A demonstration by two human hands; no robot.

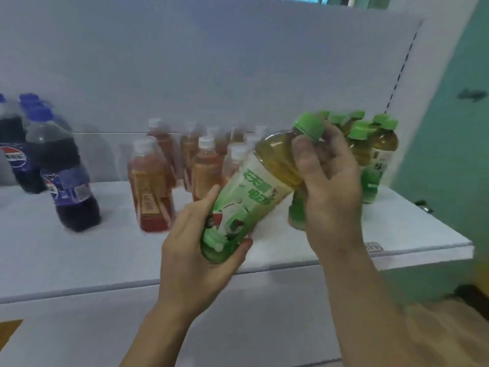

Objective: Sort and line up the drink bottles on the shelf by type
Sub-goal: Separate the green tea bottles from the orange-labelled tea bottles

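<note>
Both grips hold one green tea bottle (254, 189), tilted above the shelf (79, 260): my left hand (201, 250) wraps its base, my right hand (328, 181) its neck. Next, I judge, stand it beside the green-capped group (370, 144), clear of the red teas (153, 181).

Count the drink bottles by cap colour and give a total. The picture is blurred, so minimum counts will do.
Blue-capped bottles: at least 3
White-capped bottles: at least 8
Green-capped bottles: at least 6, counting the held bottle gripped by the left hand and right hand
Total: at least 17
</note>
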